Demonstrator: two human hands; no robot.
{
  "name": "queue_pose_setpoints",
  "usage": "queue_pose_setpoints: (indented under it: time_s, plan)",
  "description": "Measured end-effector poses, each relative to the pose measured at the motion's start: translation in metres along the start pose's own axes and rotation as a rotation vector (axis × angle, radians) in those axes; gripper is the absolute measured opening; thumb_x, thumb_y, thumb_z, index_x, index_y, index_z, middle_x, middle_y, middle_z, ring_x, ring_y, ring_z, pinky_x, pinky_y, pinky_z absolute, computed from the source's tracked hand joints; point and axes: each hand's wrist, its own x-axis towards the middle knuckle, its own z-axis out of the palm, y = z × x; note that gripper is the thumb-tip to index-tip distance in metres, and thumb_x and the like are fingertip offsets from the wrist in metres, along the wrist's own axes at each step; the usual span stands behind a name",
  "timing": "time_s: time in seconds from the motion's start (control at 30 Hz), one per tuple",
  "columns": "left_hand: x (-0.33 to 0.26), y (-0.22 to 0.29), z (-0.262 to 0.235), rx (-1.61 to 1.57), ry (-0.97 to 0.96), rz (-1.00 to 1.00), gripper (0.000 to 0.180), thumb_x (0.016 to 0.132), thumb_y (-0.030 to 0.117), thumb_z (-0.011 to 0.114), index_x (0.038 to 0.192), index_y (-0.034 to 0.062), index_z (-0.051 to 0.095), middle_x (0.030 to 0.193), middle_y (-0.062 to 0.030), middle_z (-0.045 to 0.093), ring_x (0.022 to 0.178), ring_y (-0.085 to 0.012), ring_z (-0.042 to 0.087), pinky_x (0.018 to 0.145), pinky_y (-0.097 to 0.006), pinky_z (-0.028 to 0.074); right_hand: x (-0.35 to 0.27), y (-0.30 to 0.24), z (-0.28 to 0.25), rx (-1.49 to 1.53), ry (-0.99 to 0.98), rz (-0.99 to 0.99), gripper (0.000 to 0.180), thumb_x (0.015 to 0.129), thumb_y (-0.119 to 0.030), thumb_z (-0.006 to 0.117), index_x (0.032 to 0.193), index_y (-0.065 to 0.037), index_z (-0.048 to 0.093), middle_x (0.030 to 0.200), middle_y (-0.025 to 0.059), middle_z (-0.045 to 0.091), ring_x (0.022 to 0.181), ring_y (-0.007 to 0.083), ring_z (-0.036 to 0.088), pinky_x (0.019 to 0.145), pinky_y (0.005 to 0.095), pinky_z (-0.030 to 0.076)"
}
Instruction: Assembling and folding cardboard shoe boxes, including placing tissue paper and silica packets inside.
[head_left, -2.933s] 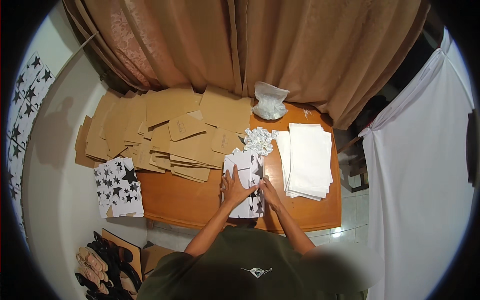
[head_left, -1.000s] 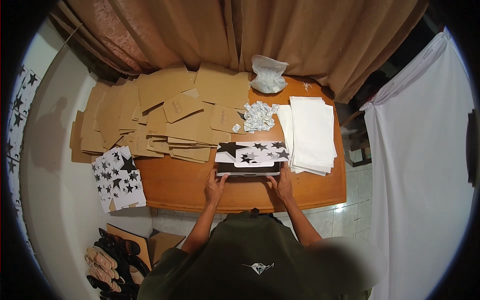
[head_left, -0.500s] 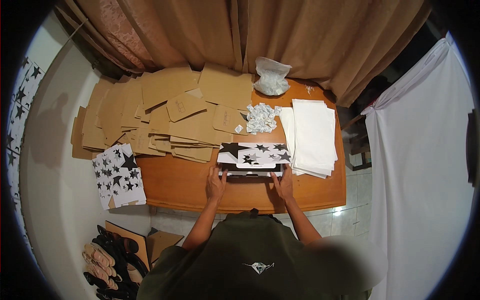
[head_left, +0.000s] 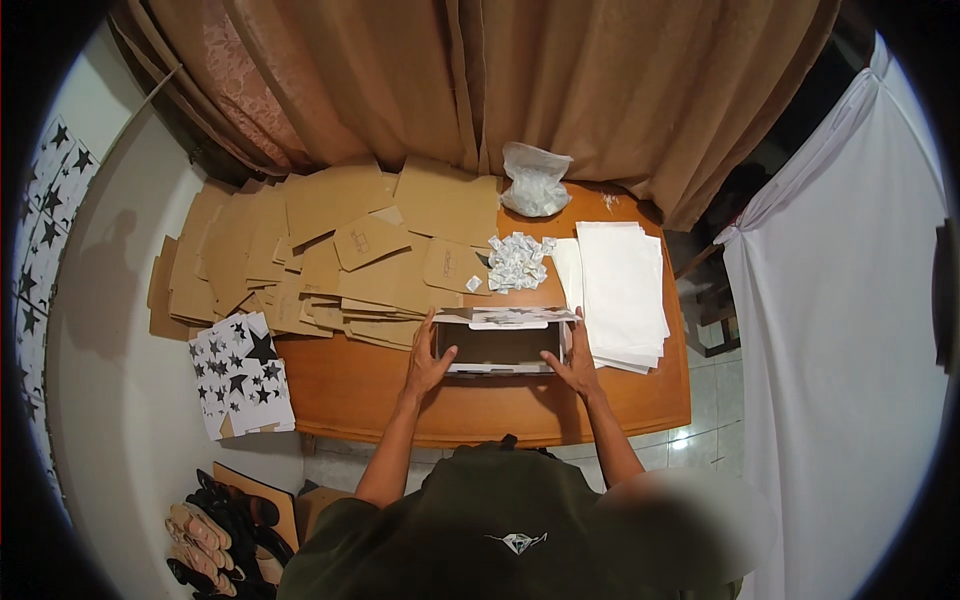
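A cardboard box with a black-and-white star print (head_left: 500,367) sits near the front of the wooden table with its lid (head_left: 505,316) raised along the far side. Its brown inside shows and looks bare. My left hand (head_left: 428,366) grips the left end, thumb at the near corner and fingers along the outer side. At the opposite end, my right hand (head_left: 574,366) holds the box the same way, thumb pointing inward. Some of the fingers on both hands are hidden behind the box walls.
Flat brown cardboard pieces (head_left: 340,265) cover the table's left and back. Beyond the box are a heap of small white packets (head_left: 518,262) and a plastic bag (head_left: 537,180). White sheets (head_left: 620,290) are stacked at right, star-printed sheets (head_left: 240,375) at left. Shoes (head_left: 215,535) stand lower left.
The lid has tipped up and back, so the box's inside now shows. Both my hands have slid forward along the box ends. The whole view has shifted slightly.
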Motion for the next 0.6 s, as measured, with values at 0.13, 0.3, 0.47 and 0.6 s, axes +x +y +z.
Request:
queue_pose_setpoints:
  time_s: [0.13,0.3,0.47,0.6]
  plan:
    - [0.020,-0.005,-0.002,-0.105,-0.082,-0.008,0.061,0.091,0.014,0.069,0.144,-0.0008,0.042,0.159,-0.0217,0.034,0.144,-0.0387,0.037,0.117,-0.044,0.033,0.019,0.021,-0.003,0.030,-0.042,0.030,0.085,0.088,-0.033,0.075,0.154,0.000,0.032,0.165,0.0227,0.022,0.150,0.0389,0.029,0.121,0.0468,0.028]
    - [0.041,-0.002,-0.003,-0.051,-0.067,0.046,0.060,0.090,0.007,0.066,0.145,0.0053,0.043,0.150,-0.0197,0.038,0.139,-0.0390,0.041,0.115,-0.044,0.036,0.047,0.025,-0.002,0.108,-0.016,-0.018,0.080,0.084,-0.023,0.076,0.152,-0.007,0.038,0.153,0.0209,0.036,0.144,0.0401,0.034,0.119,0.0473,0.030]
    - [0.049,0.009,0.001,-0.181,-0.097,-0.119,0.061,0.089,-0.001,0.062,0.146,0.0086,0.043,0.143,-0.0194,0.042,0.134,-0.0373,0.044,0.112,-0.043,0.039,0.049,0.035,0.002,0.121,-0.039,0.031,0.084,0.081,-0.017,0.075,0.155,-0.008,0.035,0.150,0.0204,0.037,0.139,0.0398,0.037,0.117,0.0458,0.034]
    - [0.054,-0.014,0.004,-0.001,-0.110,-0.067,0.061,0.091,-0.002,0.060,0.149,0.0098,0.044,0.147,-0.0207,0.040,0.134,-0.0380,0.045,0.112,-0.043,0.040,0.050,0.045,0.010,-0.050,-0.098,0.047,0.081,0.084,-0.016,0.072,0.156,-0.007,0.034,0.153,0.0198,0.036,0.136,0.0409,0.039,0.115,0.0465,0.036]
